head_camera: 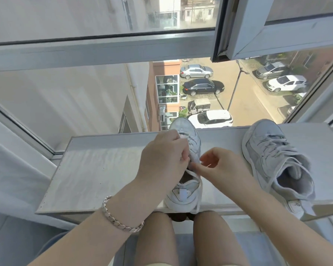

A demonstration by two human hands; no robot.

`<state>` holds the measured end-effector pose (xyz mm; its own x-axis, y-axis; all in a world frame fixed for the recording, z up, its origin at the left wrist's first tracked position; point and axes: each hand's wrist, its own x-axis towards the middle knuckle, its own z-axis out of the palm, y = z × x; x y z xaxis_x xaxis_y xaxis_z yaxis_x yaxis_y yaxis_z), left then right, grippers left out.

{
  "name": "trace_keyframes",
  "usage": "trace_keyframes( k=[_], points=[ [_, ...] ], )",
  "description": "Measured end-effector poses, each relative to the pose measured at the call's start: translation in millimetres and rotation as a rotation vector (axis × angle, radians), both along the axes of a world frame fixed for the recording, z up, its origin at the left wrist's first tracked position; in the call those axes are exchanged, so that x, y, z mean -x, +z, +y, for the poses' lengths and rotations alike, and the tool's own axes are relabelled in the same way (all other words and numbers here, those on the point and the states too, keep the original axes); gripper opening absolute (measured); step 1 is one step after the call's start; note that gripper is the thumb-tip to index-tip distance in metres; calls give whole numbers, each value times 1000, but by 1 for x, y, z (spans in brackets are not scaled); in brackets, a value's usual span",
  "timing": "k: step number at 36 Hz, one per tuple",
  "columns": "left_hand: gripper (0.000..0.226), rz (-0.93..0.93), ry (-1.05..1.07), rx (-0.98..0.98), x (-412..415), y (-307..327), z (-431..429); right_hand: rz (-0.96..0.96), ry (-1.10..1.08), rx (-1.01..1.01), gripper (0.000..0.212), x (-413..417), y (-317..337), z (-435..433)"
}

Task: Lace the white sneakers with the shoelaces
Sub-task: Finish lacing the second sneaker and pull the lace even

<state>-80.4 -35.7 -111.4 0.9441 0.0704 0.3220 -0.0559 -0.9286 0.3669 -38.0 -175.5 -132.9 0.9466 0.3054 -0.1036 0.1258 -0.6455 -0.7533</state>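
We judge the step in hand to be threading the upper eyelets of the centre sneaker (pixel 183 198), which stands on the window ledge (pixel 104 169) directly ahead, toe pointing out towards the glass and heel at the near edge. The left hand (pixel 161 156) lies over the midfoot with its fingers (pixel 183 156) curled onto the eyelet edge of the upper, bracing it. The right hand (pixel 225 167) comes in from the other side, thumb and forefinger closed together on the shoelace (pixel 192 173) just above the shoe's opening. Which eyelet the tip is aimed at is hidden under the hands. A loose run of lace crosses the opening and hangs down the shoe's right side. The next move, as we read it, calls for feeding the pinched end through the next free eyelet, drawing it snug, then doing the same on the opposite side. Count: two sneakers. The second sneaker (pixel 273 160) rests well apart at the right end of the ledge, laced along its front, heel overhanging the near edge. There are two hands, both on the centre sneaker, and one bracelet (pixel 119 217), on the left wrist.
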Motion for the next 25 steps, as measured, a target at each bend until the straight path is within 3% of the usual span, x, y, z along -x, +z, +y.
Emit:
trace_keyframes(
  k=[3, 6, 10, 14, 20, 25],
  points=[
    [11, 95, 10, -74, 2, -2, -2, 13, 5, 2, 22, -3, -1, 1],
    [16, 180, 42, -136, 3, -2, -2, 22, 12, -19, 20, -4, -1, 1],
    [26, 67, -7, -187, 1, -14, 0, 22, -14, -37, 19, -4, -4, 1],
    [14, 30, -46, 224, 6, -17, 4, 13, -40, -46, 21, -1, -4, 4],
    [29, 177, -33, 921, 21, -4, 26, -31, -47, 43, 19, 7, 3, 6],
    [17, 186, 46, 1170, 26, 2, 28, -72, -32, 65, 18, 12, 1, 12]
  ],
)
